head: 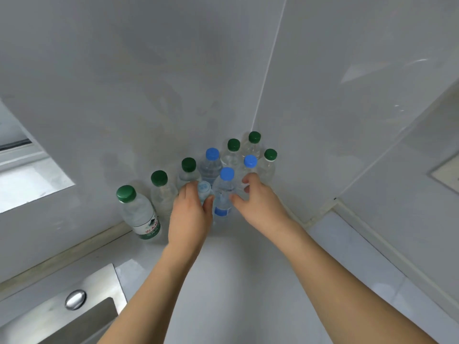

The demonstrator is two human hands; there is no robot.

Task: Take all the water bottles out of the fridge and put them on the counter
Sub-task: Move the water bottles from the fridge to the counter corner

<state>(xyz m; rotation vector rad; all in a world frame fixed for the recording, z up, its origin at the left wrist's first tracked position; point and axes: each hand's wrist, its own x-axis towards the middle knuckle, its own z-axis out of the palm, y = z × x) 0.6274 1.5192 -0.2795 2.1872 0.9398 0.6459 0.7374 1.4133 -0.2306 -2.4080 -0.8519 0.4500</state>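
Several clear water bottles stand bunched in the corner of the white counter point(248, 281), some with green caps point(126, 193), others with blue caps point(212, 153). My left hand point(190, 214) grips a bottle with a pale blue cap point(205, 188), thumb on its right side. My right hand point(260, 202) curls round the lower body of a blue-capped bottle point(250, 161), which the hand mostly hides. Between my hands stands another blue-capped bottle point(224, 192) with a blue label. The fridge is out of view.
A steel sink point(82, 316) with a round fitting point(75, 299) lies at the lower left. Glossy white walls point(173, 83) meet behind the bottles. A window opening point(27, 180) is at the left, and a ledge point(444, 170) at the right.
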